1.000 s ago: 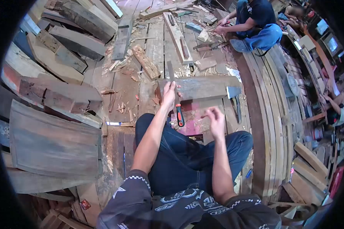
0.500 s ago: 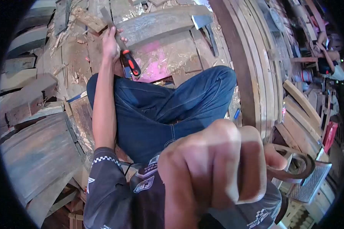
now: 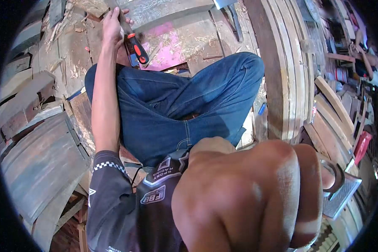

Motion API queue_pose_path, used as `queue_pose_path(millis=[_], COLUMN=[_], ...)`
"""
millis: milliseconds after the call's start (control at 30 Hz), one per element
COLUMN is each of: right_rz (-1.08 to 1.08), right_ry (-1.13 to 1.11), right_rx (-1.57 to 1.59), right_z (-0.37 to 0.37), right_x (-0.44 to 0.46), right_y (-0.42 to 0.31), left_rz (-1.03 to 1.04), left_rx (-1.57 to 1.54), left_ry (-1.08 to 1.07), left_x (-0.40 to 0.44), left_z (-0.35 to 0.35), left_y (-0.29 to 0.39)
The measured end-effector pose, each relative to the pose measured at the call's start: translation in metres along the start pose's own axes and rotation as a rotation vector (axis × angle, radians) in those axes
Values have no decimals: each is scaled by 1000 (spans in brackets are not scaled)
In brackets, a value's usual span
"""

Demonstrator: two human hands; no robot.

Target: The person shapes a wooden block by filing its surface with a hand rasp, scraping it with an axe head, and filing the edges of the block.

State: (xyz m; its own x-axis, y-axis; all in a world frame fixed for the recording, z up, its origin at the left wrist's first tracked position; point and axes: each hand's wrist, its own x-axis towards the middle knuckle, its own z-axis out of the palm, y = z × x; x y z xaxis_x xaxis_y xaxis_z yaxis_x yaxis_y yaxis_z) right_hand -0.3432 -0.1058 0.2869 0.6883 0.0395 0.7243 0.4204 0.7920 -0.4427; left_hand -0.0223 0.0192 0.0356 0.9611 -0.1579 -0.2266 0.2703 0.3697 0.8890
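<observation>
My left hand (image 3: 114,27) is closed around the grey blade of a chisel (image 3: 137,48). The black and red handle points back toward my lap, over the wood-chip-strewn floor. Close to the camera, my right hand (image 3: 248,189) is a large closed fist with its back toward me. A brown curved piece (image 3: 339,176) shows beside its fingertip; whether the fist grips that piece is hidden. At the top edge lies a hatchet (image 3: 235,25), its head partly cut off by the frame.
A pink sheet (image 3: 166,54) lies in front of my crossed legs, among shavings. Long stacked planks (image 3: 277,75) run along the right. Wooden blocks (image 3: 25,98) pile up at the left. A blue pen-like item (image 3: 262,108) sits by my knee. Another person (image 3: 367,63) is at the far right.
The view has shifted, so the floor things sit higher in it. My right fist appears larger and further right. My left hand still holds the chisel.
</observation>
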Motion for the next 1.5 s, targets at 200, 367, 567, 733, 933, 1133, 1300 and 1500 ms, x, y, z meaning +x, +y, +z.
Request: queue_pose_path(millis=[200,367,567,733,933,1133,1300,1500], right_rz=[9,33,37,40,45,43,39,46], right_ry=[7,15,18,22,24,27,31,32], right_rx=[16,11,14,15,22,29,33,37], right_z=[-1,-1,0,-1,-3,-3,-4,-4], right_x=[-1,0,0,3,4,5,4,6], right_y=[5,7,6,4,3,5,6,4], left_rz=[1,-25,26,4,-14,13,3,-2], left_rx=[-54,-32,-73,-67,-48,-72,-68,-86], left_ry=[-31,-67,-51,-54,-83,-62,-62,-51], left_x=[5,33,19,24,25,25,25,28], left_z=[-8,-36,-23,-26,-30,-27,-29,-27], left_y=[-3,-20,-12,-11,-14,-14,-14,-14])
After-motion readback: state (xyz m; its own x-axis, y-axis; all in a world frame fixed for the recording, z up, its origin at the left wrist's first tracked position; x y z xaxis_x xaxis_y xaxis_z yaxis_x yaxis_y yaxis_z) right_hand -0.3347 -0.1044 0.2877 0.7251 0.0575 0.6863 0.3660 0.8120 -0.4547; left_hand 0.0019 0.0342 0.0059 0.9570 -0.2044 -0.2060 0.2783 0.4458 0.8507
